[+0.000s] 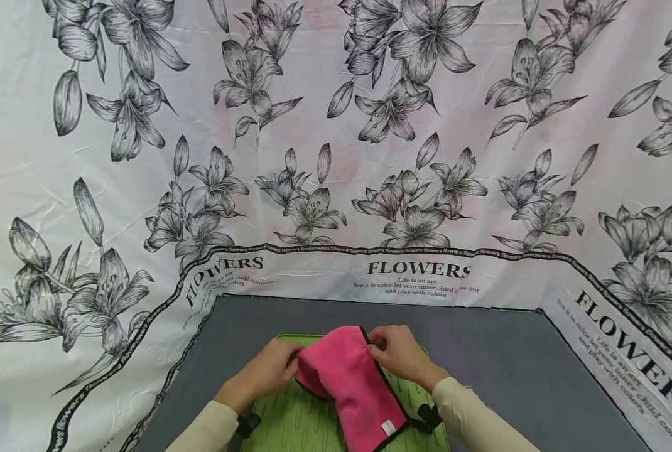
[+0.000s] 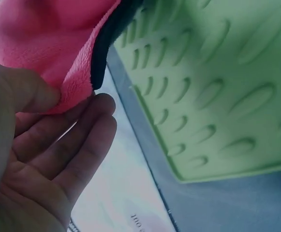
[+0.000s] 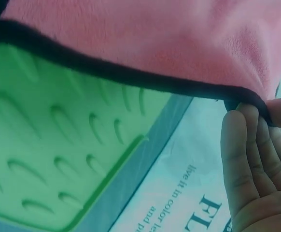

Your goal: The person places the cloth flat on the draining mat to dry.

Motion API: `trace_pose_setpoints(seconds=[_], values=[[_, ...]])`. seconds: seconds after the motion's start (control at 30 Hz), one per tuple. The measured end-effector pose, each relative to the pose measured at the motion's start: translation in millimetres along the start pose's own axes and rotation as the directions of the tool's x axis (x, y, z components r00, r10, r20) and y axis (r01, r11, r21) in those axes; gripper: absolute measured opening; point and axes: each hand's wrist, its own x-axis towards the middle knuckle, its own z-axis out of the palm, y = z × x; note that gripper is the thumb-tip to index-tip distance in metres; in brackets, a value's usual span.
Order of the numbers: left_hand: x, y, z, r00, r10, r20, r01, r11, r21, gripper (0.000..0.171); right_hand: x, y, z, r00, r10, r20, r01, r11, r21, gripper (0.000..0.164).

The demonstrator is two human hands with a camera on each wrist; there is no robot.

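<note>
A pink cloth (image 1: 352,383) with black edging and a small white label hangs between my two hands over a green ridged mat (image 1: 291,417). My left hand (image 1: 270,370) pinches its left part between thumb and fingers; in the left wrist view the thumb presses the pink cloth (image 2: 49,43) against the fingers. With thumb and fingertips, my right hand (image 1: 401,353) pinches the black-edged top right corner. The right wrist view shows that corner of the cloth (image 3: 179,43) gripped, its edge stretching away to the left. The cloth's lower end runs down past the bottom of the head view.
The green mat lies on a dark grey surface (image 1: 500,364). Behind and at both sides stands a white flower-printed curtain (image 1: 313,125) with lettering. Black straps or cameras (image 1: 248,424) sit at the wrists.
</note>
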Motion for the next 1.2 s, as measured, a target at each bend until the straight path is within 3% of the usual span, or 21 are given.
trace_pose_setpoints(seconds=[0.3, 0.6, 1.0, 1.2], values=[[13.2, 4.2, -16.9, 0.996, 0.014, -0.092, -0.006, 0.997, 0.081, 0.012, -3.5, 5.6, -20.3, 0.998, 0.057, -0.006, -0.058, 0.997, -0.05, 0.009], [26.5, 11.3, -10.9, 0.995, 0.008, -0.103, 0.007, 0.989, 0.145, 0.011, -12.2, 14.4, -20.2, 0.994, 0.105, -0.015, -0.106, 0.992, -0.062, 0.006], [11.5, 3.1, -3.9, 0.988, -0.091, -0.122, 0.109, 0.982, 0.152, 0.032, -31.3, 41.7, -8.0, 0.977, 0.211, 0.023, -0.21, 0.977, -0.047, 0.013], [0.9, -3.4, -4.6, 0.987, -0.146, -0.067, 0.154, 0.98, 0.124, 0.032, -35.4, 49.5, -1.4, 0.968, 0.247, 0.053, -0.244, 0.969, -0.048, 0.015]])
